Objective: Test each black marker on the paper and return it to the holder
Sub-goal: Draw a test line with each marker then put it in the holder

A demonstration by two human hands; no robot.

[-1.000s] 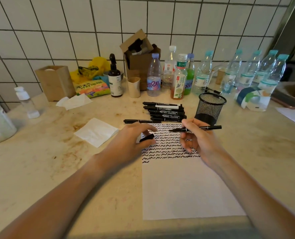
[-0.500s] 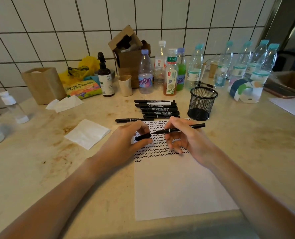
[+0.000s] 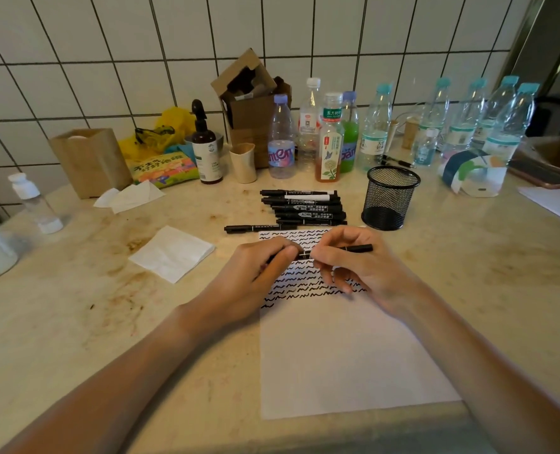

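Note:
A white paper (image 3: 344, 358) lies on the counter, its top part covered with rows of black squiggles. Over those rows both hands meet on one black marker (image 3: 357, 248). My right hand (image 3: 360, 263) pinches the barrel, whose rear end sticks out to the right. My left hand (image 3: 255, 273) pinches the cap (image 3: 303, 256) at the marker's tip end; the joint is hidden by my fingers. Several black markers (image 3: 305, 208) lie in a stack behind the paper, one more marker (image 3: 255, 228) lying apart at the left. The black mesh holder (image 3: 390, 198) stands right of them.
A folded white napkin (image 3: 174, 253) lies left of the paper. Along the tiled wall stand several bottles (image 3: 329, 139), a cardboard box (image 3: 252, 103), a paper cup (image 3: 243, 162), a brown bag (image 3: 90, 160) and a snack packet (image 3: 162, 167). A white sheet (image 3: 557, 201) lies far right.
My hands have come together: the cap in my left hand, apart from the marker a second ago, now sits against the tip end of the marker held in my right hand.

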